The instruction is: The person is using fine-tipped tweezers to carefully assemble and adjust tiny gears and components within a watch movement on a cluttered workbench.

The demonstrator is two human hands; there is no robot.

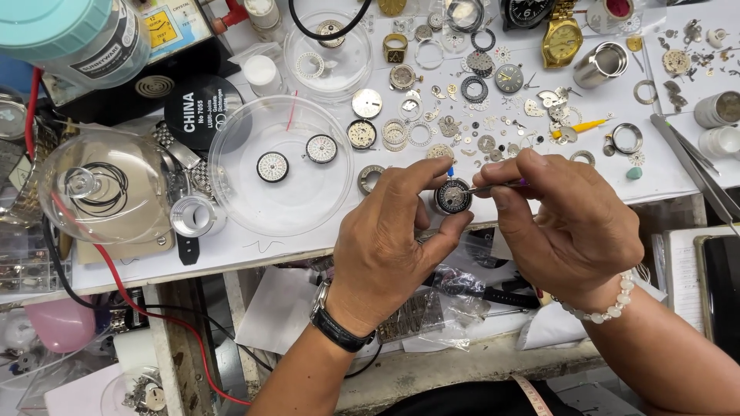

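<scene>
My left hand [389,239] pinches a small round watch movement [453,196] between thumb and fingers, just above the front edge of the white worktop [308,239]. My right hand [566,223] holds a thin metal tool [497,185] with a purple end, its tip resting on the movement. A dark watch sits on my left wrist, a pale bead bracelet on my right.
A clear round dish [281,166] to the left holds two small movements. Several gears, rings and watch parts lie scattered behind my hands. A gold watch [561,38], metal cups [601,63], tweezers [697,166] at the right, a glass dome [104,185] at the left.
</scene>
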